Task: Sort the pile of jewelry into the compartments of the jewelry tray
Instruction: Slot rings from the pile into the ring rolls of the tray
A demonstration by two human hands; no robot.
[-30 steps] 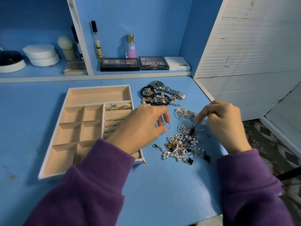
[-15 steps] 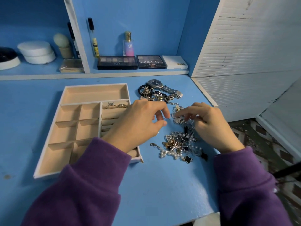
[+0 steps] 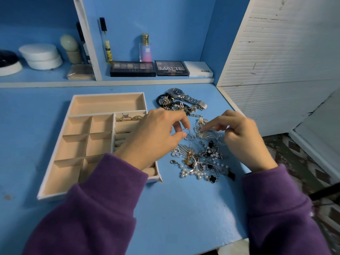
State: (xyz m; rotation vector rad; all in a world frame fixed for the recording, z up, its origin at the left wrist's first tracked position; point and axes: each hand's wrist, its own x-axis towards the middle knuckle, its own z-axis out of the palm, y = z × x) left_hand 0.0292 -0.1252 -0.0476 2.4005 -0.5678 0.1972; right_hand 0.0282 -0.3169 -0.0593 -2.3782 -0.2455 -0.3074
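Note:
A beige jewelry tray (image 3: 73,137) with several compartments lies on the blue desk; two rings (image 3: 129,117) sit in its upper right slot. To its right spreads the jewelry pile (image 3: 200,162) of pearls, chains and combs, with a silver watch (image 3: 185,97) at the far end. My left hand (image 3: 156,137) hovers over the tray's right edge and pinches a thin silver ring (image 3: 186,131) between thumb and forefinger. My right hand (image 3: 239,138) reaches into the pile, its forefinger touching a silver comb piece (image 3: 203,132), the other fingers curled.
A shelf behind holds makeup palettes (image 3: 132,69), a perfume bottle (image 3: 145,48), white round boxes (image 3: 41,56) and a white case (image 3: 198,71). A white slatted panel (image 3: 276,61) stands on the right. The desk's front edge (image 3: 202,243) is near.
My right hand moved left into the pile and now touches the comb piece. My left hand lifted slightly, still pinching the thin ring.

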